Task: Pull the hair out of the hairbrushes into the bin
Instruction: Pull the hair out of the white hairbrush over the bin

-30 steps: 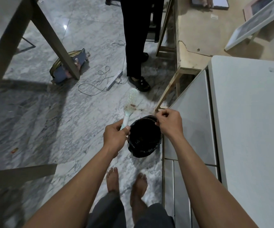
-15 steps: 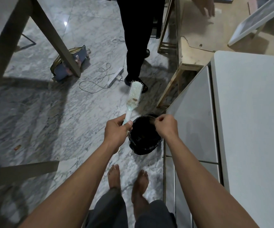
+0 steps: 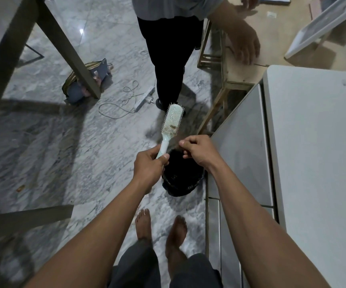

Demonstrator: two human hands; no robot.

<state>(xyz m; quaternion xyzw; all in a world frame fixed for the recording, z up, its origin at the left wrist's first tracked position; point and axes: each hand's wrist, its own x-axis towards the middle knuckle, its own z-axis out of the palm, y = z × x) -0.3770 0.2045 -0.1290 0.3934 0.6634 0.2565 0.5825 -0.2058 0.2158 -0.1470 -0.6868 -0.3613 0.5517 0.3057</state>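
Observation:
My left hand grips the handle of a pale mint hairbrush, which points up and away from me. A clump of brownish hair sits among its bristles near the handle end. My right hand hovers just right of the handle with fingers curled and fingertips pinched together; I cannot make out whether strands are between them. Directly under both hands a black bin lined with a black bag stands on the marble floor.
A white cabinet top runs along the right, touching the bin's side. Another person stands just beyond the brush, a hand on a wooden table. A power strip with cable and a bag lie on the floor.
The brush has risen and tilted more upright. My right hand has moved left and up, closer to the brush handle. The other person has stepped nearer.

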